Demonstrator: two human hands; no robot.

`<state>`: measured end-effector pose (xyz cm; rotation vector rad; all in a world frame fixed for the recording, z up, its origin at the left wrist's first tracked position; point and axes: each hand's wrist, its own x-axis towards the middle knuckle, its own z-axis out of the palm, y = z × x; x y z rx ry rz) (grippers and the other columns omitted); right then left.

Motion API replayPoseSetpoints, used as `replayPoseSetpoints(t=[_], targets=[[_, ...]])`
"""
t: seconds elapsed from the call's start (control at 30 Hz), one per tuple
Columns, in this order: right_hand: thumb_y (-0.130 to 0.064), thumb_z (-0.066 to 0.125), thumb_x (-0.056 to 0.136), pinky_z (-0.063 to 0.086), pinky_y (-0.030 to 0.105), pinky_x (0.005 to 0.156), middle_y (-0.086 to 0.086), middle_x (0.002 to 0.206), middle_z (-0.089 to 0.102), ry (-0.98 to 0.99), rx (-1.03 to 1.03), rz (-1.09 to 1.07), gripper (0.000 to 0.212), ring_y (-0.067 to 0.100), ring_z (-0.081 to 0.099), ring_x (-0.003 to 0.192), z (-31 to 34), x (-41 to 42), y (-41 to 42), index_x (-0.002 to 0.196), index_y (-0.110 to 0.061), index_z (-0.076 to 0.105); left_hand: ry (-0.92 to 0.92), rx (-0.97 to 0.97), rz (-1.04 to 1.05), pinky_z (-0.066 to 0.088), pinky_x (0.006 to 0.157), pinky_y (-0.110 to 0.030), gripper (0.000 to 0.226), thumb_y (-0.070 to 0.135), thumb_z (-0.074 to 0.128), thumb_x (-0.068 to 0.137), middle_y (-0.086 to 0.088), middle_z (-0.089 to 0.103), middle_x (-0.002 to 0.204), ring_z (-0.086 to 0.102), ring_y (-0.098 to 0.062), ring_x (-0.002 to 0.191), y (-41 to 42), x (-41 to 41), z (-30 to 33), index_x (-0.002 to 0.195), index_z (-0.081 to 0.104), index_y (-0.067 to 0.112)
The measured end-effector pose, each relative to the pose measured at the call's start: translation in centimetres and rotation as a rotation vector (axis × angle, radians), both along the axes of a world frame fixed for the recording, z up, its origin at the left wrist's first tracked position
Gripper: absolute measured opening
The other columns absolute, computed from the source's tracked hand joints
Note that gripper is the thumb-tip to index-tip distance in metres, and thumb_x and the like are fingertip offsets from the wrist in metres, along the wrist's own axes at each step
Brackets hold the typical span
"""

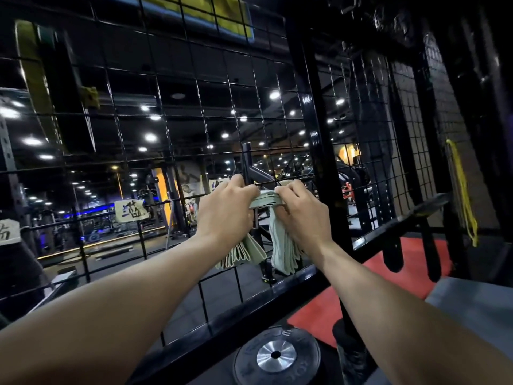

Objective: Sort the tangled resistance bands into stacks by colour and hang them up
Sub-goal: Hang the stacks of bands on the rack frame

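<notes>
Hands grip green bands — wire grid behind.

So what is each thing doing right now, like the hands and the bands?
Left hand: fingers curled round the green bands, up at the wire grid.
Right hand: fingers curled round the same bunch.
Green bands: bunched together, draped over, ends hanging down on both sides.
Yellow band: hanging on the right-hand mesh.
Weight plate: lying flat below.
Paper label: fixed to the grid.

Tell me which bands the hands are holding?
The pale green bands, draped over the wire rack between both hands. The yellow bands hang untouched, far right.
</notes>
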<state>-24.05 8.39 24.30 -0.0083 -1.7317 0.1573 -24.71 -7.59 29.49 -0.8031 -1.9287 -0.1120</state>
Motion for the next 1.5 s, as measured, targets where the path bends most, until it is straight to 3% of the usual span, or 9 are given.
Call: replayPoseSetpoints(t=[0.27,0.6,0.73,0.93,1.0,1.07,1.17,1.3,1.5], targets=[[-0.015,0.068,0.080,0.040,0.024,0.045,-0.002,0.089,0.056,0.010,0.041,-0.014,0.023,0.016,0.058,0.074,-0.8,0.6,-0.3,0.102,-0.017,0.063,-0.134,0.173,-0.068,0.040,0.066,-0.027,0.033,0.033,0.061,0.087,0.010,0.053,0.102,0.058,-0.015,0.087,-0.1,-0.1,-0.6,0.120,0.059,0.038],[-0.013,0.075,0.072,0.048,0.026,0.043,-0.003,0.089,0.061,-0.022,0.048,-0.036,0.034,0.017,0.063,0.077,0.1,1.2,0.3,0.104,-0.021,0.068,-0.412,0.467,-0.078,0.051,0.079,-0.036,0.033,0.035,0.064,0.083,0.006,0.061,0.110,0.062,-0.023,0.090,2.0,0.2,-2.1,0.115,0.062,0.039],[-0.017,0.070,0.080,0.046,0.025,0.048,-0.002,0.095,0.060,-0.109,0.019,-0.027,0.031,0.018,0.062,0.078,-0.2,1.4,0.2,0.110,-0.022,0.067,-0.394,0.435,-0.076,0.050,0.082,-0.036,0.035,0.031,0.065,0.083,0.003,0.058,0.112,0.061,-0.025,0.094,1.8,0.6,-2.1,0.118,0.061,0.034],[-0.045,0.049,0.089,0.053,0.034,0.068,-0.006,0.113,0.054,-0.305,0.021,0.051,0.045,0.014,0.056,0.096,-0.5,2.8,0.3,0.129,-0.024,0.051,-0.394,0.372,-0.103,0.053,0.078,-0.039,0.031,0.029,0.066,0.082,0.005,0.060,0.105,0.063,-0.023,0.085,1.3,0.7,-1.5,0.113,0.065,0.031],[-0.046,0.046,0.086,0.051,0.035,0.063,-0.005,0.112,0.052,-0.253,0.040,0.089,0.041,0.014,0.053,0.095,-0.5,3.3,-0.2,0.118,-0.021,0.052,-0.395,0.366,-0.103,0.052,0.080,-0.037,0.032,0.030,0.068,0.082,0.005,0.059,0.107,0.062,-0.022,0.088,1.2,0.8,-1.4,0.114,0.065,0.030],[-0.029,0.061,0.085,0.047,0.032,0.052,0.000,0.096,0.050,-0.142,0.114,0.082,0.020,0.017,0.050,0.082,-0.8,3.4,-0.9,0.096,-0.015,0.054,-0.389,0.350,-0.094,0.051,0.080,-0.035,0.033,0.031,0.068,0.083,0.005,0.059,0.110,0.061,-0.022,0.092,1.1,0.8,-1.2,0.115,0.065,0.030],[-0.011,0.070,0.077,0.037,0.026,0.045,-0.001,0.073,0.044,-0.127,0.141,0.108,0.016,0.018,0.047,0.066,-1.2,3.3,-1.8,0.072,-0.007,0.055,-0.392,0.345,-0.085,0.049,0.081,-0.033,0.033,0.029,0.068,0.082,0.003,0.060,0.112,0.060,-0.022,0.095,1.1,0.8,-0.9,0.115,0.065,0.030],[-0.023,0.061,0.089,0.044,0.034,0.067,0.007,0.087,0.055,-0.330,-0.072,0.224,0.021,0.021,0.051,0.086,-0.3,2.8,-2.2,0.089,-0.004,0.072,-0.419,0.351,-0.088,0.049,0.080,-0.033,0.032,0.028,0.069,0.079,0.006,0.064,0.112,0.062,-0.021,0.094,1.3,0.7,-0.7,0.110,0.068,0.032],[-0.024,0.064,0.085,0.039,0.030,0.065,0.002,0.082,0.045,-0.393,-0.273,0.180,0.020,0.020,0.047,0.082,0.6,2.2,-3.7,0.080,-0.006,0.072,-0.410,0.328,-0.068,0.048,0.080,-0.032,0.032,0.025,0.069,0.080,0.006,0.064,0.113,0.060,-0.023,0.099,1.1,1.1,-0.3,0.111,0.068,0.033]])
